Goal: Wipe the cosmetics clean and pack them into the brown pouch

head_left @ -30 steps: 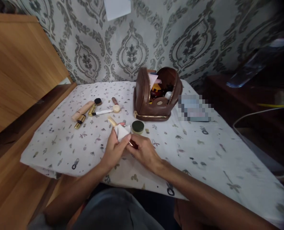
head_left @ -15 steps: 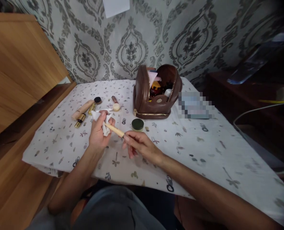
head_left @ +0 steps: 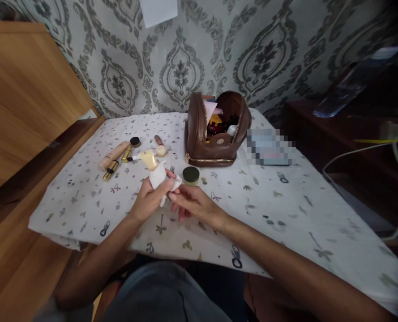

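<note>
My left hand is closed around a crumpled white tissue, which wraps the middle of a pale yellow squeeze tube. The tube's flat end sticks out beyond the tissue, pointing away to the left. My right hand pinches the tube's near end, which its fingers and the tissue mostly hide. Just beyond my hands stands a round jar with a dark green lid. Past the tube lie a small cream-topped container and a thin white stick with a black end.
A brown zip bag stands unzipped at the back, filled with cosmetics. Left lie a beige tube, gold-and-black cases and a small black-lidded pot. A blurred-out flat item lies right of the bag, and a clear bottle beyond.
My left hand has slid the tissue along the tube towards my right hand, uncovering the flat far end. The tube has turned to show its broad side.
</note>
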Motion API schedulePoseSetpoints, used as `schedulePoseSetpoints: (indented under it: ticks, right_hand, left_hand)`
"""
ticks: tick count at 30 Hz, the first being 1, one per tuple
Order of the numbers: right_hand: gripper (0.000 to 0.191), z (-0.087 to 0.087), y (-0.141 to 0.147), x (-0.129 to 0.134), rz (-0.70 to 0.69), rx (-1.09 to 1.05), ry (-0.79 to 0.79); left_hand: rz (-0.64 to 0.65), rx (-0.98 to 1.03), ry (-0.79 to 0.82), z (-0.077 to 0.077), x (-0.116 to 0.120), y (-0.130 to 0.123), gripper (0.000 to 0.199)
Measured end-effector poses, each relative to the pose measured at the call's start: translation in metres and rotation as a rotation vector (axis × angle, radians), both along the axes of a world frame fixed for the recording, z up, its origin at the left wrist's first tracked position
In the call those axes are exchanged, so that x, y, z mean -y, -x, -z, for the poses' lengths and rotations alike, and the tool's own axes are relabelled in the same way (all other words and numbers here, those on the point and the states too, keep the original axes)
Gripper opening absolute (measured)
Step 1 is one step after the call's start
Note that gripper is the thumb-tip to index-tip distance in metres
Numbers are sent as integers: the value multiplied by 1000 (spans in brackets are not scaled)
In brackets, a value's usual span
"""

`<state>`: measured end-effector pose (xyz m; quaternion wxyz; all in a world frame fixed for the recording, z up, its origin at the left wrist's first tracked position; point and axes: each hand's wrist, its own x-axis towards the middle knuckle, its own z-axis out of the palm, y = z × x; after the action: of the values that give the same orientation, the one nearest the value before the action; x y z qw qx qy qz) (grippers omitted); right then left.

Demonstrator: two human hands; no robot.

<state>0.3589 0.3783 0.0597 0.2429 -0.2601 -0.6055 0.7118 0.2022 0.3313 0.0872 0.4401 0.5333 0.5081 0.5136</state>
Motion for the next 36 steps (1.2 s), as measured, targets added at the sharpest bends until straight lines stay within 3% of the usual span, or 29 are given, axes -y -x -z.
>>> schedulePoseSetpoints:
  ticks: [3,6,10,13,17,21,26,29,36]
  right_hand:
    - [46,-9,-5,0,152,-12,-149]
    - [51,-16,-6,1,189,-118,-131]
    - [41,-15,-5,0,201,-123,-134]
    - [37,-12,-4,0,198,-142,-107]
    - [32,-12,-4,1,196,-180,-94]
    - [31,-15,-5,0,257,-218,-89]
    - [35,-15,-6,-4,296,-276,-51]
    - [37,-14,-6,-5,295,-292,-32]
    - [33,-12,-5,-6,263,-244,-51]
  left_hand:
    - [-84,-643,-145,-4,-1,16,29]
    - [-53,-1181,-308,0,1,25,32]
    - [-38,-1382,-445,9,4,28,40]
    - [-78,-1330,-422,6,2,36,35]
    - [-284,-1136,-291,-8,-4,57,23]
    - [-375,-667,-193,-20,-6,69,26]
    - [-301,-95,-12,-18,5,65,42]
    - [-192,-41,-53,-11,9,65,39]
    - [-191,-179,-37,-6,10,68,28]
